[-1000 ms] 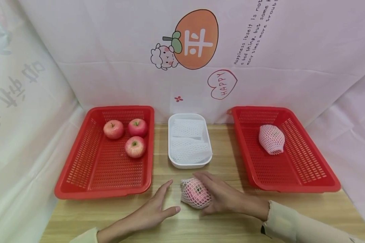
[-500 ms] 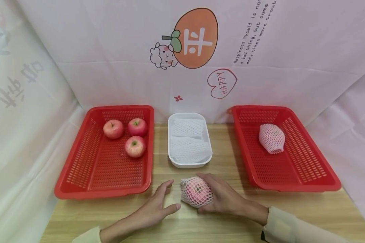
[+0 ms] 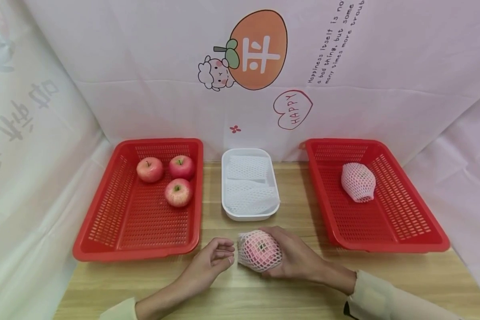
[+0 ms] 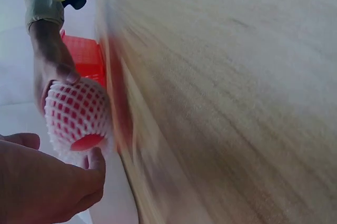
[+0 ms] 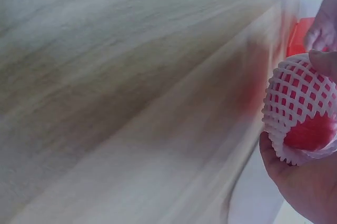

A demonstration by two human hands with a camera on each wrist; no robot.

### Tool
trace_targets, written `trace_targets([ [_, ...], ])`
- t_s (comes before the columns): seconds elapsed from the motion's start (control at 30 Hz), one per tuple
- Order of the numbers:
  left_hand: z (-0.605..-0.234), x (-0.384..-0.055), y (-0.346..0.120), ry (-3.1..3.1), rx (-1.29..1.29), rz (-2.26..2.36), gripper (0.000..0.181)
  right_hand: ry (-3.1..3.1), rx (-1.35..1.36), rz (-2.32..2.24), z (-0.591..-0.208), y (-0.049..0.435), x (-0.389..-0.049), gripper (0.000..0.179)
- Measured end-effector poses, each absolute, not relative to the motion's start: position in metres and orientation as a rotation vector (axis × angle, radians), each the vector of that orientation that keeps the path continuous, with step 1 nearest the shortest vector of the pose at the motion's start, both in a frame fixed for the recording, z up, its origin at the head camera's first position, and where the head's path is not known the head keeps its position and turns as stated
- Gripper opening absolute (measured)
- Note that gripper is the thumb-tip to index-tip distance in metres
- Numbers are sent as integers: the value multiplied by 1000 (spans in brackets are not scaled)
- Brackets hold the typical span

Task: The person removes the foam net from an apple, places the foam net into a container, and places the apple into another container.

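Note:
An apple in a white foam net [image 3: 260,251] is gripped by my right hand [image 3: 298,258], whose fingers and thumb wrap its right side. Red skin shows through the mesh and at the net's gaping end in the right wrist view. My left hand [image 3: 208,266] is just left of the net's loose end, fingers slightly bent and holding nothing. From the left wrist camera, the left fingertips [image 4: 96,158] overlap the lower edge of the netted apple [image 4: 79,110], while the right hand [image 4: 50,71] holds it from the far side.
Three bare apples [image 3: 178,192] lie in the left red basket [image 3: 138,255]. A white tray [image 3: 250,218] in the middle holds flat foam nets [image 3: 250,198]. The right red basket [image 3: 388,246] contains one netted apple [image 3: 358,182]. White printed cloth [image 3: 164,89] encloses the wooden table [image 3: 256,298].
My left fingers and thumb have drawn closer together near the net's end. The right hand keeps its grip, and the apple has turned and shifted slightly.

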State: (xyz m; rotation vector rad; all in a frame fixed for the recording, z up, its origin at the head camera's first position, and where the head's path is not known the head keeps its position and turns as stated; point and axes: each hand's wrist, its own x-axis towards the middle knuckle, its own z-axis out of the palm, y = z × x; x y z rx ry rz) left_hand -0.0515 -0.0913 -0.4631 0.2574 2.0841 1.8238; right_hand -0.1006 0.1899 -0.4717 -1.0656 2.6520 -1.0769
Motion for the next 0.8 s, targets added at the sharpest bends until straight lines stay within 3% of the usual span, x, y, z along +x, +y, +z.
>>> trace_targets([
  [0.57, -469, -53, -80, 2046, 231, 1975, 37, 2593, -1320, -1123, -450, 184, -96, 103],
  [0.8, -469, -53, -79, 1953, 251, 1991, 46, 2602, -1364, -1126, -449, 184, -95, 100],
])
